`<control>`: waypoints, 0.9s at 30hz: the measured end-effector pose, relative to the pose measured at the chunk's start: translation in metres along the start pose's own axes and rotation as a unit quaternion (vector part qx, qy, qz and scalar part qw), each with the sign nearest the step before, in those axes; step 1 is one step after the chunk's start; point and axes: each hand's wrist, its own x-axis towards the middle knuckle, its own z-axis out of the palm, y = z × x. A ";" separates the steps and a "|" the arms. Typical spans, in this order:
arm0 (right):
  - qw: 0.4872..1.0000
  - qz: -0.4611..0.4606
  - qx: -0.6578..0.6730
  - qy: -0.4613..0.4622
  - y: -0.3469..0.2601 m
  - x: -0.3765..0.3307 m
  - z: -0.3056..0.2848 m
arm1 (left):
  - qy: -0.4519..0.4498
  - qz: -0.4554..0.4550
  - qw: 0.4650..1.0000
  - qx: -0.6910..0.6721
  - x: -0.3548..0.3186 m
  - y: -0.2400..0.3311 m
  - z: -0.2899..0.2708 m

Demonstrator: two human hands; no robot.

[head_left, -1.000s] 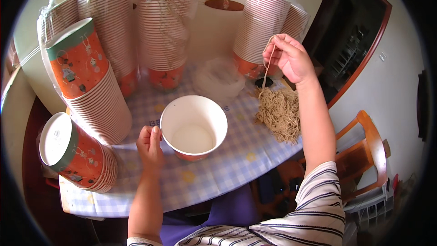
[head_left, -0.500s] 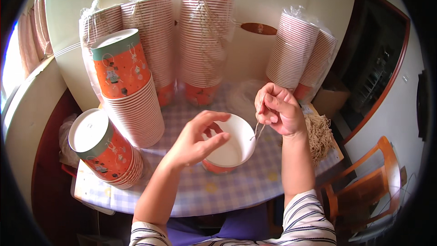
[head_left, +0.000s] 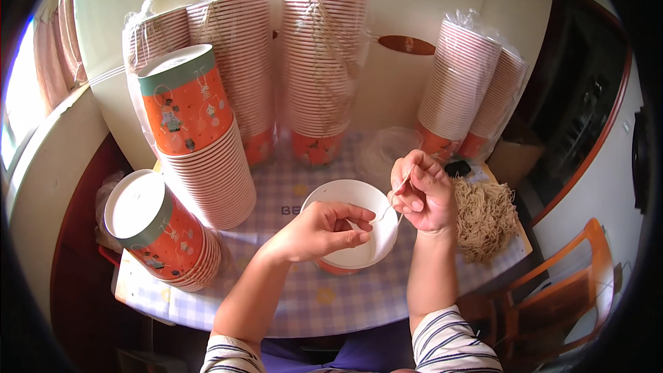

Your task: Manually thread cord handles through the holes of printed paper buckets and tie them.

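— Gripping what, over on the right?
— Pinching a thin string [head_left: 407, 177] firmly between thumb and fingers of the right hand [head_left: 425, 197], hovering just by the rim of a white-lined paper tub [head_left: 353, 192].
— And doing what with the left hand [head_left: 319, 231]?
— Reaching over the tub's left side, holding thumb and fingers slightly apart near the string; leaving any actual hold on it impossible to tell.
— Finding the tub where?
— Standing mouth up on a checked tablecloth [head_left: 276, 304], sitting between a tangled heap of string [head_left: 483, 221] on the right and an upside-down stack of tubs [head_left: 214, 186] on the left.
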 end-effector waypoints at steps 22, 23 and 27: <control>0.624 -0.166 -0.737 0.197 -0.017 -0.015 0.021 | 0.167 0.042 0.966 0.191 -0.010 0.018 0.016; 0.672 -0.173 -0.707 0.133 -0.019 -0.017 0.026 | 0.166 0.043 0.966 0.191 -0.011 0.020 0.016; 0.895 0.040 -0.439 -0.067 -0.007 -0.020 0.038 | 0.169 0.046 0.965 0.196 -0.013 0.021 0.017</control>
